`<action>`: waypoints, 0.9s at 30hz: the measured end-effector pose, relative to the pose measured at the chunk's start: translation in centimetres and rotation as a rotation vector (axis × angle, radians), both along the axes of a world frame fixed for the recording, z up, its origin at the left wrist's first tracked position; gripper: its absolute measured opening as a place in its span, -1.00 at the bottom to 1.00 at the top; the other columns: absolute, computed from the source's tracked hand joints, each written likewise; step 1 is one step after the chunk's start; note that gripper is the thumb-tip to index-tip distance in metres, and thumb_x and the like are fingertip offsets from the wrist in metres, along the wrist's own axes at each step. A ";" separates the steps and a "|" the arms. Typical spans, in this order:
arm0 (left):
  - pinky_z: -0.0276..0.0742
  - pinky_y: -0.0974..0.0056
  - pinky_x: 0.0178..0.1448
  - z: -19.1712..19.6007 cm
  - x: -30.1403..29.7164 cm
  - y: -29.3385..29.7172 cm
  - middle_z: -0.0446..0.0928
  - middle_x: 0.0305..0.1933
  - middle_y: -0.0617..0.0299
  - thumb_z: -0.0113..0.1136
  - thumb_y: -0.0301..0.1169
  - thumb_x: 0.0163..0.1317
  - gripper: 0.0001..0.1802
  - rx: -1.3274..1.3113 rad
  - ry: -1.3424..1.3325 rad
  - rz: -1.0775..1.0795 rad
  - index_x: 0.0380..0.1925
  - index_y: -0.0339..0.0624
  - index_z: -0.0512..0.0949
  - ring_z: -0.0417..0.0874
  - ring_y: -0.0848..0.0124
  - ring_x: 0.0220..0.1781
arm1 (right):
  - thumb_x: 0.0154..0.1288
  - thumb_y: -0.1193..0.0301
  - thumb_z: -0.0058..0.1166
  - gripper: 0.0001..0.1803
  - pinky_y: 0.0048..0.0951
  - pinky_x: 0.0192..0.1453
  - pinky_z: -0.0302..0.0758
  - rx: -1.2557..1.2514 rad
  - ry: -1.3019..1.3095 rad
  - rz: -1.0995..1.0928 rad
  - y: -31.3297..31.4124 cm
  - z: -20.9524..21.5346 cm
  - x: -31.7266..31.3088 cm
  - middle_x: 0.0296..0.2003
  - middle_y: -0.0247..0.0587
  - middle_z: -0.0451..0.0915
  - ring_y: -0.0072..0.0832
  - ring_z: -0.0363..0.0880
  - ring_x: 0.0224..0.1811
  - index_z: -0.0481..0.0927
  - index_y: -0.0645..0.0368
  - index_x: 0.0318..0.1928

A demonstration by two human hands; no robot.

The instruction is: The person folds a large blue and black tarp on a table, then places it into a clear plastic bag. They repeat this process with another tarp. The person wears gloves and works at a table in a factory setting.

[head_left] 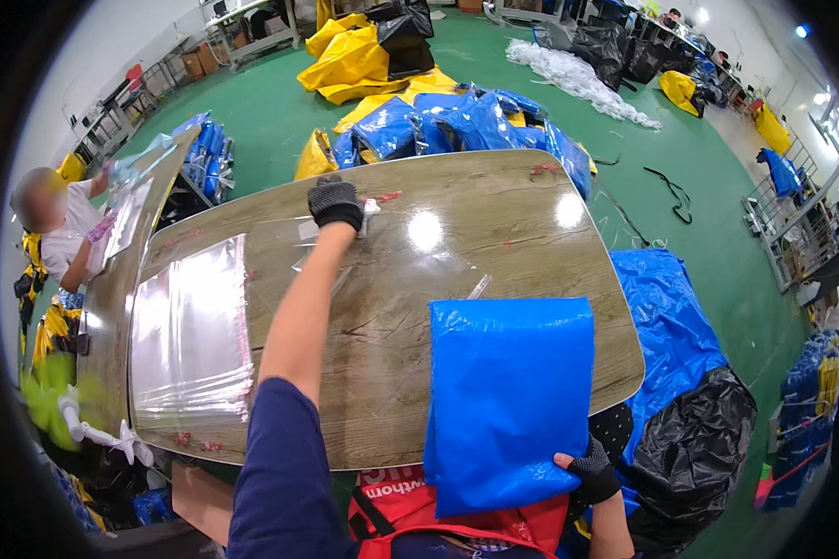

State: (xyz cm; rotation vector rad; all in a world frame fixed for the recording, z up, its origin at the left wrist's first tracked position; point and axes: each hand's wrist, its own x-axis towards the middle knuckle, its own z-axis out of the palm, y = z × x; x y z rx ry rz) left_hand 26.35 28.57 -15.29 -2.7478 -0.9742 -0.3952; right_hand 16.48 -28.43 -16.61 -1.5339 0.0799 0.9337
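Note:
A folded blue plastic sheet (pixel 511 401) hangs over the near edge of the wood-grain table (pixel 391 373). My right hand (pixel 595 473), in a dark fingerless glove, grips its lower right edge with the thumb on top. My left arm is stretched to the far side of the table. There my left hand (pixel 336 202), in a dark dotted glove, is closed, back upward, beside a small white piece (pixel 370 207). Its fingertips and whatever is under them are hidden. Thin clear plastic (pixel 294 228) lies around that hand.
A stack of clear plastic bags (pixel 193 331) lies on the table's left. Blue bundles (pixel 438 126) and yellow sheets (pixel 350 61) are heaped beyond the far edge. Blue and black sheeting (pixel 690 419) sits at the right. A co-worker (pixel 65 224) stands at the left.

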 end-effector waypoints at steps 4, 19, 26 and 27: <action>0.52 0.07 -0.06 -6.5 1.0 7.5 0.60 -0.16 -0.05 0.16 -0.13 0.09 -0.66 -0.463 -0.030 -0.053 -0.33 -0.20 0.59 0.60 0.00 -0.14 | -0.10 0.35 0.39 -0.17 -0.26 0.15 0.43 -0.004 0.017 0.000 0.1 -0.1 0.3 0.05 -0.07 0.50 -0.27 0.49 0.06 0.34 0.25 0.23; -0.11 0.01 0.50 -5.4 -21.5 -17.2 0.21 0.36 -0.02 0.05 -0.10 0.25 -0.43 -0.444 0.001 -0.762 0.24 -0.04 0.33 0.11 0.01 0.44 | 0.05 0.44 0.25 -0.30 -0.21 0.06 0.50 0.139 0.070 -0.243 -4.0 -0.1 -0.7 0.05 -0.02 0.49 -0.22 0.53 0.01 0.31 0.23 0.24; -0.09 0.03 0.50 -5.1 -22.0 -17.2 0.25 0.36 0.08 -0.08 -0.12 0.33 -0.50 -0.350 -0.021 -0.698 0.22 -0.04 0.37 0.15 0.03 0.42 | 0.00 0.41 0.28 -0.29 -0.24 0.05 0.48 0.107 -0.036 -0.071 -5.3 1.8 -2.4 0.02 -0.02 0.52 -0.23 0.53 -0.01 0.35 0.28 0.21; -0.09 0.03 0.50 -5.4 -22.0 -17.0 0.26 0.36 0.08 -0.11 -0.13 0.35 -0.52 -0.349 -0.027 -0.704 0.21 -0.04 0.38 0.15 0.02 0.42 | -0.01 0.40 0.28 -0.29 -0.25 0.05 0.48 0.106 -0.048 -0.047 -5.1 1.9 -2.7 0.02 -0.02 0.52 -0.23 0.53 -0.01 0.36 0.28 0.20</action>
